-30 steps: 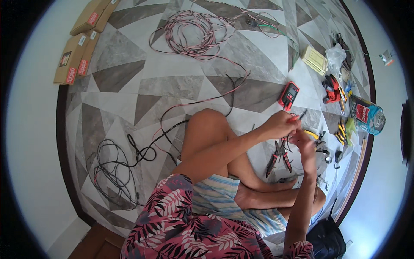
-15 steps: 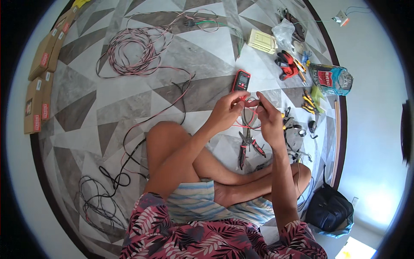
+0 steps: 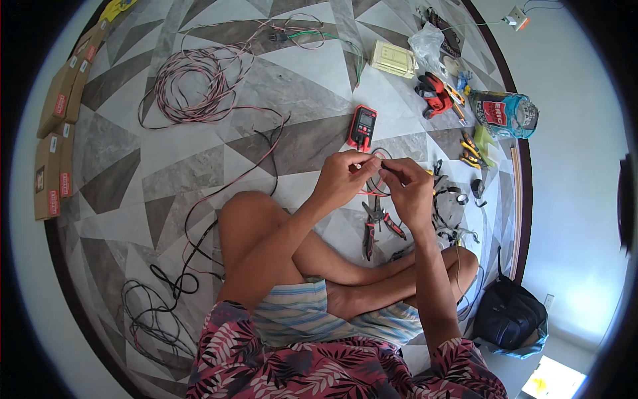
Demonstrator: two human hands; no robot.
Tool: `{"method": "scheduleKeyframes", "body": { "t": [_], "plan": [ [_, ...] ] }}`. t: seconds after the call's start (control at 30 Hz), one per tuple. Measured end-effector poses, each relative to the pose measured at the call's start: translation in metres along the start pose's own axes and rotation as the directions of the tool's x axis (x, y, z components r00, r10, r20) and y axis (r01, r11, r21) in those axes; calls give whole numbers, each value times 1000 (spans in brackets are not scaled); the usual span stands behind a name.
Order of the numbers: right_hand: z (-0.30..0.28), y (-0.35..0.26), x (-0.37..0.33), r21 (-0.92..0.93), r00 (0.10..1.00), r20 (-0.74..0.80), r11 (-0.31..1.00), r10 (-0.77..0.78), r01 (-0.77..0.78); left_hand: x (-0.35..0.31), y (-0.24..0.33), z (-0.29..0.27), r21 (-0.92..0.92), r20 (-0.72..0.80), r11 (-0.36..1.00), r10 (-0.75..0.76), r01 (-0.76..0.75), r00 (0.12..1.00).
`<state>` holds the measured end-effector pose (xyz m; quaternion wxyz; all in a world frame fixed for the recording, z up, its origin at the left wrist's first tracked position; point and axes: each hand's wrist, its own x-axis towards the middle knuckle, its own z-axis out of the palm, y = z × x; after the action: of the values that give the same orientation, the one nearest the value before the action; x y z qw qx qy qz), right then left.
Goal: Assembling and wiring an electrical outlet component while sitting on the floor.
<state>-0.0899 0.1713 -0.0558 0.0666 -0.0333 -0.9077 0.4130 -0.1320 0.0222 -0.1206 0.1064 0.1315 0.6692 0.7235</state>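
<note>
My left hand point(image 3: 343, 177) and my right hand point(image 3: 410, 194) meet fingertip to fingertip above the floor. Both are closed in a pinch, and whatever lies between the fingers is too small and covered to name. Just beyond them a red and black multimeter point(image 3: 363, 124) lies face up. Its thin red and black test leads point(image 3: 373, 193) loop beneath my hands, and their far ends are hidden. Closer to my crossed legs, pliers with red and black handles point(image 3: 369, 241) lie with the handles spread.
A coil of red and black wire point(image 3: 193, 83) lies far left, a black cable point(image 3: 149, 319) near left. Cardboard boxes point(image 3: 48, 176) line the left wall. To the right are a cream box point(image 3: 393, 58), red tool point(image 3: 435, 95), yellow-handled pliers point(image 3: 472, 151) and a black backpack point(image 3: 508, 312).
My hands have drawn together and lowered slightly toward me, fingertips now touching or nearly so. The right hand's raised index finger has folded in. The whole view has shifted a little.
</note>
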Motion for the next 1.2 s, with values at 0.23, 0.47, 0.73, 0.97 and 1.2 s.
{"method": "scheduleKeyframes", "body": {
  "t": [0.23,0.47,0.73,0.97,1.2],
  "plan": [
    [8,2,1,32,998,-52,999,-21,23,0,-2,3,-8,-128,1000,25,-26,991],
    [30,3,4,125,996,-58,991,63,-55,5,-13,7,-445,-50,892,-112,78,992],
    [72,15,12,348,987,136,929,81,-124,10,-23,-19,-460,18,885,-77,77,997],
    [81,4,20,315,979,127,930,158,-191,21,-39,-154,758,-7,613,-333,223,943],
    [106,3,17,369,955,244,895,169,-252,15,-42,-138,904,-285,282,-161,321,945]
  ]
}}
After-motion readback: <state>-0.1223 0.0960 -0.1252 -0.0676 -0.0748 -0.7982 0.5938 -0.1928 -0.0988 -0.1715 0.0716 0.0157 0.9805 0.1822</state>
